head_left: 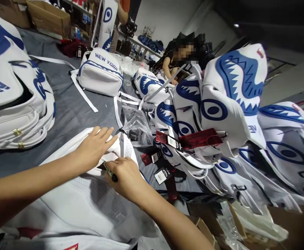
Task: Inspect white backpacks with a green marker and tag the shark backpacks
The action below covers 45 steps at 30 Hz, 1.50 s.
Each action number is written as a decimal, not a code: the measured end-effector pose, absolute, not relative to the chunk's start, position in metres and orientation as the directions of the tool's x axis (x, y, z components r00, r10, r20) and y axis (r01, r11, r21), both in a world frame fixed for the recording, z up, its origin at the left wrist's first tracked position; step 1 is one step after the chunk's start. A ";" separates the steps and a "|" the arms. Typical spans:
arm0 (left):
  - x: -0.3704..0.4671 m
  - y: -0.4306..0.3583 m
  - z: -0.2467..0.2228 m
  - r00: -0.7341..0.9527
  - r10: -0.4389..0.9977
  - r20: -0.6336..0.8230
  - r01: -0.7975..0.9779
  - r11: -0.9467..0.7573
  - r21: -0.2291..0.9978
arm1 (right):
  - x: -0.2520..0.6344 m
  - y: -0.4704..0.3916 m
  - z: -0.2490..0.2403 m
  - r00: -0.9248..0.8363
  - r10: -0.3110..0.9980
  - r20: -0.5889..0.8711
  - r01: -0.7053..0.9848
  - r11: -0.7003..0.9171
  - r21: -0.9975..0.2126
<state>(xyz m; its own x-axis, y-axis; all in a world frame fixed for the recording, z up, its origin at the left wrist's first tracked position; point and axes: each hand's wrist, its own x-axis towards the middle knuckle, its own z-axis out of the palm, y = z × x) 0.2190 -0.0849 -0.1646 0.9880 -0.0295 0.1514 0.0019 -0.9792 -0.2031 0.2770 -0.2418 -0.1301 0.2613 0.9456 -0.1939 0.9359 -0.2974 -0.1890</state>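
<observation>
White backpack (71,198) lies on the cloth-covered bench (59,100), directly before the person, with both hands at its upper edge. Its body looks already assembled, and a perforated white strip (127,147), probably a strap, rises beside the right hand. The handling at this edge seems to be in progress and not finished, because the left hand (93,149) rests flat on the white material, its fingers somewhat spread, while the right hand (124,175) has its fingers curled and pinching a small dark tool (113,176) with green on it, close to a dark gap in the bag. How much remains on this bag cannot be judged from one moment. Other bags (214,109) are heaped at the right, apparently complete, some with red tags (162,137) near or on them.

Several details are difficult to make out. The tip of the tool is covered by the right hand, so its kind is uncertain. The bag's lower part is cut off by the frame, and a red patch (71,247) there may belong to it or to another item. Inside the clear plastic bag (144,119), the dark piece cannot be identified.
</observation>
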 end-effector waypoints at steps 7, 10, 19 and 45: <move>0.218 -0.082 -0.151 0.998 -0.032 0.050 -0.022 -0.981 -0.192 | 0.274 -0.249 -0.142 0.345 0.928 -0.137 0.899 -0.369 -0.236; 0.208 -0.076 -0.133 0.996 0.043 -0.075 0.031 -0.986 -0.161 | 0.272 -0.255 -0.148 0.367 0.928 -0.064 0.877 -0.368 -0.307; 0.199 -0.074 -0.126 0.970 0.188 -0.157 0.155 -0.967 -0.202 | 0.269 -0.248 -0.181 0.398 0.902 0.167 0.757 -0.220 -0.615; 0.208 -0.048 -0.120 0.956 0.089 -0.280 0.067 -0.994 -0.089 | 0.256 -0.225 -0.178 0.515 0.851 0.101 0.509 -0.209 -0.835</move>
